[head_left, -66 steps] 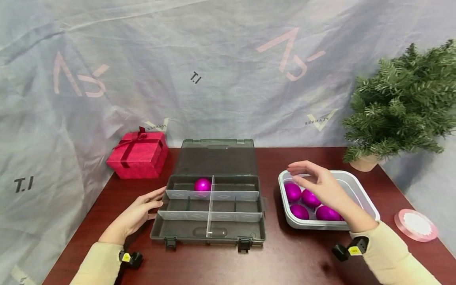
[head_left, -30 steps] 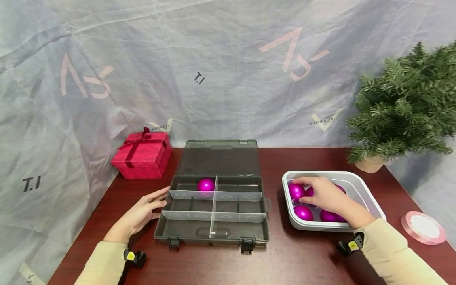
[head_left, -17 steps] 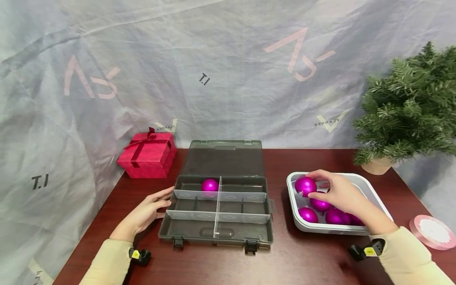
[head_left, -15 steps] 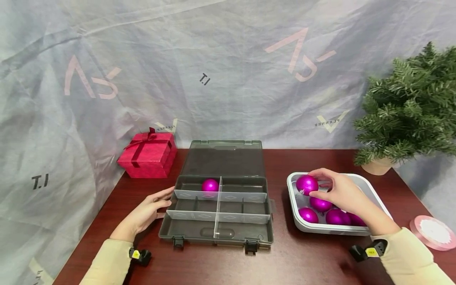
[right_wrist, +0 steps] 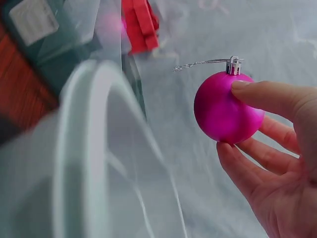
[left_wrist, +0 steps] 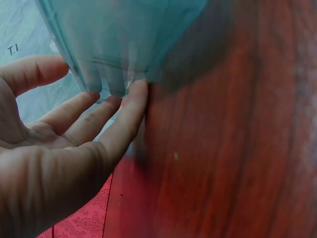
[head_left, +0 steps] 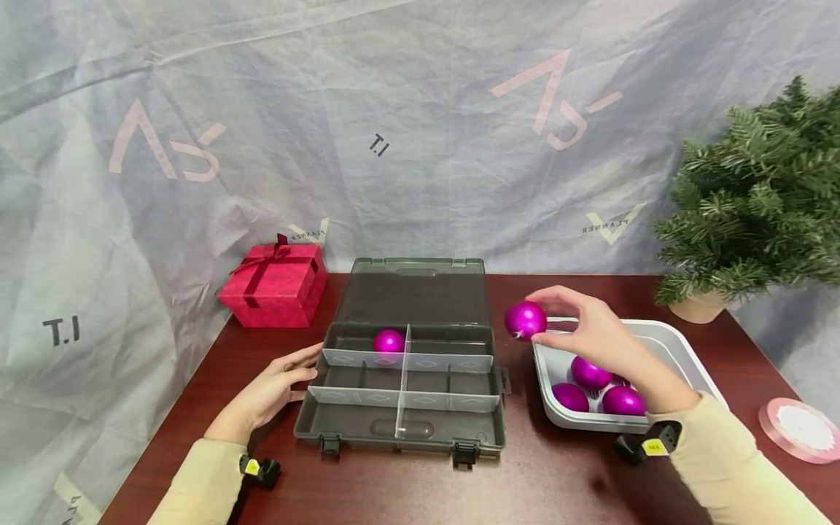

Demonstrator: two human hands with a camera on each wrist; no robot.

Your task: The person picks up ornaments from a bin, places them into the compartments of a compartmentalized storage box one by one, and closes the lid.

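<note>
Between the thumb and fingers of my right hand [head_left: 587,332] is a magenta Christmas ball [head_left: 525,320], held above the left rim of the white basin [head_left: 682,348]. In the right wrist view its silver cap [right_wrist: 234,65] and hanging string show. Several more magenta balls [head_left: 590,372] lie in the basin, partly hidden by my right arm. My left hand [head_left: 269,390] touches the left side of the dark compartment box [head_left: 400,450] with extended fingers. The box's lid [head_left: 413,295] is raised back, and one magenta ball [head_left: 389,341] sits in its back left compartment.
A red gift box [head_left: 275,288] with a ribbon stands at the back left. On the right are a small potted fir tree [head_left: 755,211] and a pink ribbon roll [head_left: 799,429]. A grey cloth [head_left: 420,146] hangs behind the table.
My right hand has reached into the basin, gripped a Christmas ball and lifted it up and left past the rim. The left hand stays at the box. The head view has shifted slightly.
</note>
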